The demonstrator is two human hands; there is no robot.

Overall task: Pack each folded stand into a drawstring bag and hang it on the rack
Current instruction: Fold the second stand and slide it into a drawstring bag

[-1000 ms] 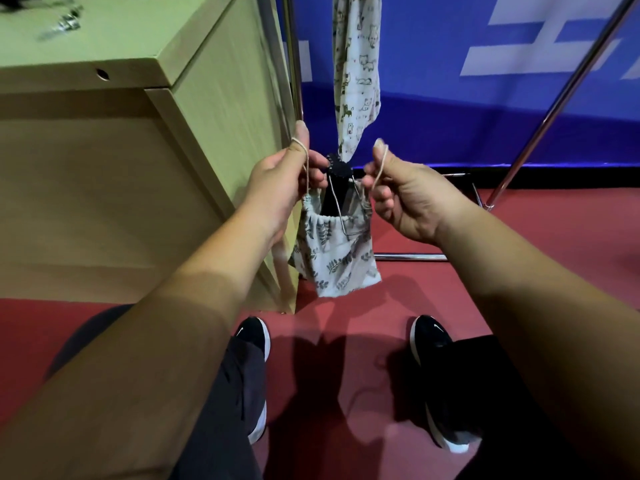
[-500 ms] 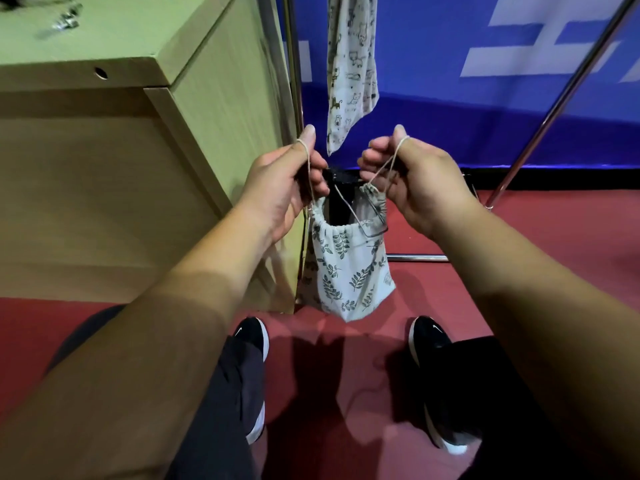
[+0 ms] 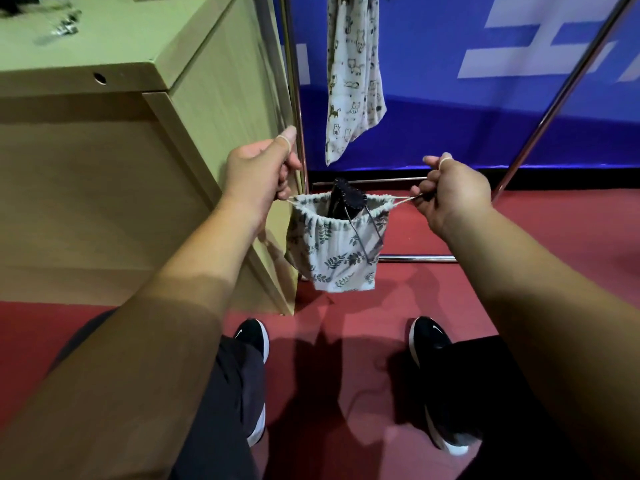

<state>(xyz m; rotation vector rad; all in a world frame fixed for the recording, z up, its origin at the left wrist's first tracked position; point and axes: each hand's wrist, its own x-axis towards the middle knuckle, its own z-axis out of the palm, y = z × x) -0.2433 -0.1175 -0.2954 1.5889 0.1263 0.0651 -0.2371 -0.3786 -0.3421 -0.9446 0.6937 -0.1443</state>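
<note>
**Two hands hold a leaf-print drawstring bag open by its cords**

Seen from above, looking down past two bare forearms. The left hand (image 3: 258, 171) and the right hand (image 3: 450, 192) are held apart, each with its fingers curled round one end of the pale drawstring (image 3: 403, 199). The cord loops over the left thumb and over a fingertip of the right hand. Between them hangs a small white drawstring bag (image 3: 334, 251) printed with dark leaves, clear of the red floor (image 3: 554, 244). Its gathered mouth is stretched into a wide oval. The black folded stand (image 3: 348, 200) sits inside, its top poking above the rim, with thin wire parts lying against the front of the bag.

Beyond the bag stands the chrome rack (image 3: 294, 98), with an upright pole just beside the left hand. A second bag (image 3: 353, 81), printed with cats, hangs from above on it. To the left is a pale wooden worktop (image 3: 121, 39). A blue banner (image 3: 450, 126) covers the far wall. Two black shoes (image 3: 429, 341) are planted on the floor below.
</note>
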